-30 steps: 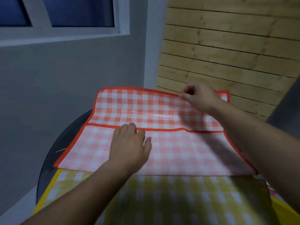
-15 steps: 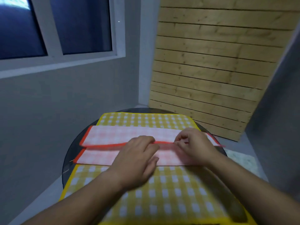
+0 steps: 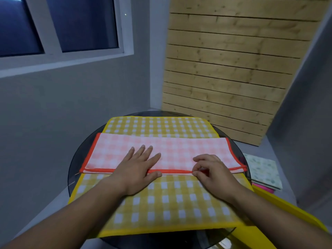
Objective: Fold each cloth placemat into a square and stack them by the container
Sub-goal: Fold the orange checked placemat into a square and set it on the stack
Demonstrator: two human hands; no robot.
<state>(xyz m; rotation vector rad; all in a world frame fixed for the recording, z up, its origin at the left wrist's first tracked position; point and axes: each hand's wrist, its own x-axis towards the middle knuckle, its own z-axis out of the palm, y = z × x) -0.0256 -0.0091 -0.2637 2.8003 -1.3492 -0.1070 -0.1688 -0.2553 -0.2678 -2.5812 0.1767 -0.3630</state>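
Grey walls and a slatted wood panel (image 3: 224, 69) back our round glass table (image 3: 76, 162). On it the red mat (image 3: 179, 150) lies folded once into a long strip atop the open yellow mat (image 3: 170, 202). Our left hand (image 3: 136, 169) presses flat, fingers spread, on the strip; our right hand (image 3: 212, 169) pinches its near red hem. Judged: first fold done, cross-fold to square pending, yellow mat untouched. The strip's ends nearly reach the rim, so little side room. Folded cloths (image 3: 264, 169) sit right.

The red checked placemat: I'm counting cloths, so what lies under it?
Under the red checked placemat lies a yellow checked placemat on the round glass table. Whether more cloths lie beneath is hidden.
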